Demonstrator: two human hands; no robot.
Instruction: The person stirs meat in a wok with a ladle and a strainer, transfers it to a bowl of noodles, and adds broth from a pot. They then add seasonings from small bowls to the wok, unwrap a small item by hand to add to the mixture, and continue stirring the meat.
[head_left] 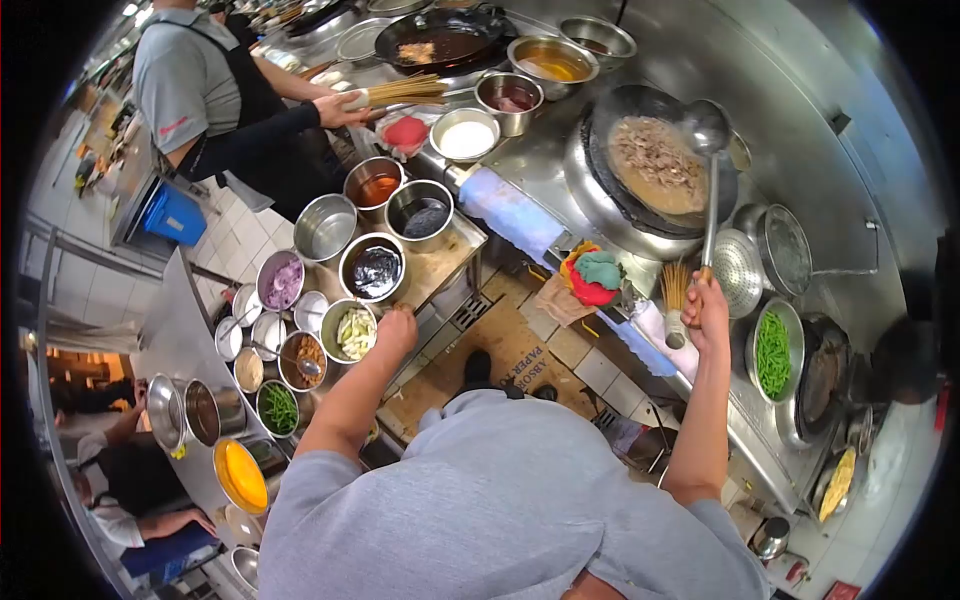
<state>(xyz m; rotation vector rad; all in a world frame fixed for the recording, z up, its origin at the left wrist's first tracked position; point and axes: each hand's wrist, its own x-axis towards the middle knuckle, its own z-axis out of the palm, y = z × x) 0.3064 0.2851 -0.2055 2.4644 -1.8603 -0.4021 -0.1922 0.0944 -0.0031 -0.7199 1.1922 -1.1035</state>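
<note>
My right hand (706,312) is closed around the handle of a long metal ladle (711,215). The ladle's bowl hangs over the right side of a wok (600,165), where sliced meat (655,160) lies in brown liquid. A bamboo wok brush (675,295) stands just left of this hand. My left hand (397,330) is closed beside the rim of a metal bowl (328,330) of pale chopped pieces (355,332). Its fingertips are hidden, so I cannot make out what they grip. Behind that bowl sits a pot of dark sauce (374,268).
At left, a co-worker (190,90) holds a bamboo brush (405,92) near another wok (440,40). Green beans (773,353) and a perforated skimmer (738,270) lie at right. Red and green cloths (597,275) rest on the stove's edge. Chopped onion (281,282) and a yellow bowl (241,475) stand left.
</note>
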